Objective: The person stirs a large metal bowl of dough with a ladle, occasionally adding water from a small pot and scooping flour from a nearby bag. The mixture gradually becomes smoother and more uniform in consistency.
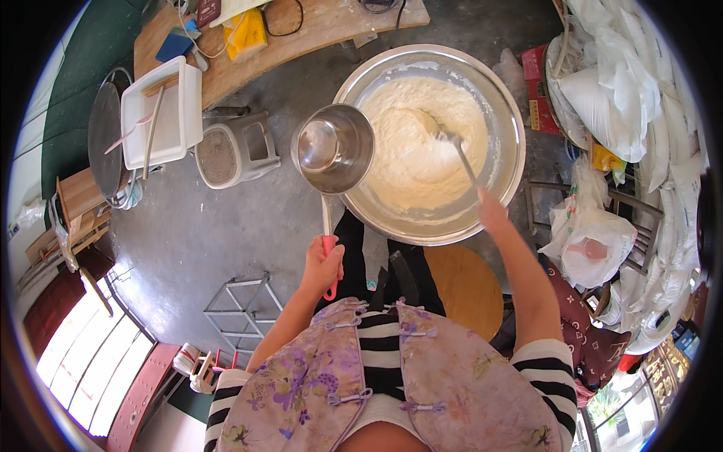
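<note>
A wide steel basin (pixel 511 169) holds a pale, thick batter or wet dough (pixel 395 113) with a patch of white powder near its middle. My right hand (pixel 493 213), at the basin's near right rim, grips the handle of a metal utensil (pixel 466 161) whose head is partly sunk in the mixture. My left hand (pixel 325 263) is closed around the red handle of a steel saucepan or large ladle (pixel 353 152), held at the basin's left rim. Its bowl looks empty of batter; whether it touches the rim I cannot tell.
A plastic stool (pixel 217 155) and a white tub (pixel 192 118) with wooden tools stand left. Behind is a wooden table (pixel 305 39). A round wooden top (pixel 466 288) lies near my legs. A metal frame (pixel 243 311) stands lower left; bags (pixel 599 243) and white sacks (pixel 666 226) crowd the right.
</note>
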